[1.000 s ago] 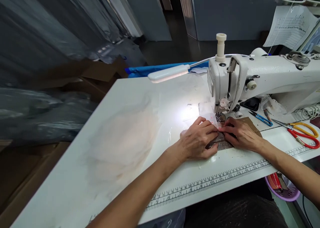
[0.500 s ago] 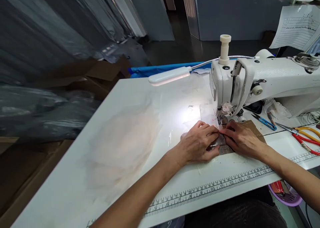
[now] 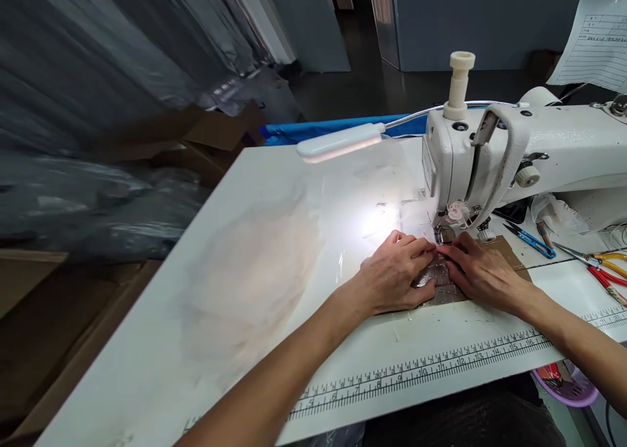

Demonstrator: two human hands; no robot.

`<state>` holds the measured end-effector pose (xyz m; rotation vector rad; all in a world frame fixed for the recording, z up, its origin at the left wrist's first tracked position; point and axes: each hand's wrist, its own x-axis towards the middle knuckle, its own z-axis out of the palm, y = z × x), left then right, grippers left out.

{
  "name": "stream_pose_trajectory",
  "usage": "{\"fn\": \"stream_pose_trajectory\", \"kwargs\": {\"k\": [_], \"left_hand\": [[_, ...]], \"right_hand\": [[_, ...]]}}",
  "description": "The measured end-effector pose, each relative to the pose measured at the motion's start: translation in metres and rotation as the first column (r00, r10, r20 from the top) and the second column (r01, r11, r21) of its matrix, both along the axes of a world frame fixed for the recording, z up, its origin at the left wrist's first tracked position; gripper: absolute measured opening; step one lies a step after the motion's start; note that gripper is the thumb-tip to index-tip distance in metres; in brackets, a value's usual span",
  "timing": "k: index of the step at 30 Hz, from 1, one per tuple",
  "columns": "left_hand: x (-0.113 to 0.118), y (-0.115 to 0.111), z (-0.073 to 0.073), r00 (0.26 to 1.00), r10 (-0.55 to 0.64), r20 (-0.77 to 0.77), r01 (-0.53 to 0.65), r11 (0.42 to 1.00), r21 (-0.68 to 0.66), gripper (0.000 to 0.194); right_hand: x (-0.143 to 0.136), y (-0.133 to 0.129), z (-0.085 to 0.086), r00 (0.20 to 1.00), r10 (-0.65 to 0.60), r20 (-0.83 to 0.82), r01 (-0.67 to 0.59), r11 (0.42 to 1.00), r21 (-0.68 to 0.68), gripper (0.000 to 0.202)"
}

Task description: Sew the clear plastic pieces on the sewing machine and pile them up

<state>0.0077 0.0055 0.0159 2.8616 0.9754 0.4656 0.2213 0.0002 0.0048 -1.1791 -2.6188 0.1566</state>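
At the sewing machine (image 3: 443, 163), my left hand (image 3: 398, 274) and my right hand (image 3: 482, 274) meet just in front of the presser foot (image 3: 445, 234). Their fingertips are pinched together on a thin, see-through piece of fabric (image 3: 438, 278), which is partly hidden under the fingers. My left thumb is bent in toward the fabric's near side. Beneath my right hand lies a flat brown sheet (image 3: 512, 259), its far corner showing past the knuckles. The needle area is mostly hidden behind the machine head.
Blue thread snips (image 3: 531, 241) and scissors with yellow handles (image 3: 610, 257) and red-handled ones (image 3: 605, 280) lie to the right. A lamp (image 3: 340, 143) hangs over the white table (image 3: 353, 362), which has a printed ruler along its front edge. Cardboard boxes (image 3: 73, 342) stand at left.
The view has shifted slightly, so the machine and table appear a little farther right. Both hands keep nearly the same place and pinch at the presser foot.
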Motion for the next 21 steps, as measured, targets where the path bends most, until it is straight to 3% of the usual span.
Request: {"fn": "stream_pose_trajectory", "kwargs": {"k": [14,18,21], "left_hand": [[0.003,0.004,-0.003,0.996,0.08,0.035,-0.081,0.996,0.029,0.032],[0.004,0.005,-0.004,0.994,0.107,0.025,-0.108,0.993,0.039,0.035],[0.004,0.006,-0.004,0.993,0.117,0.005,-0.118,0.992,0.049,0.039]], "right_hand": [[-0.003,0.002,0.002,1.0,-0.014,0.028,0.015,0.999,-0.037,0.038],[0.003,0.006,0.004,0.996,-0.002,-0.094,-0.009,0.993,-0.118,0.037],[0.011,0.01,0.01,0.973,-0.061,-0.221,0.01,0.974,-0.227,0.034]]}}
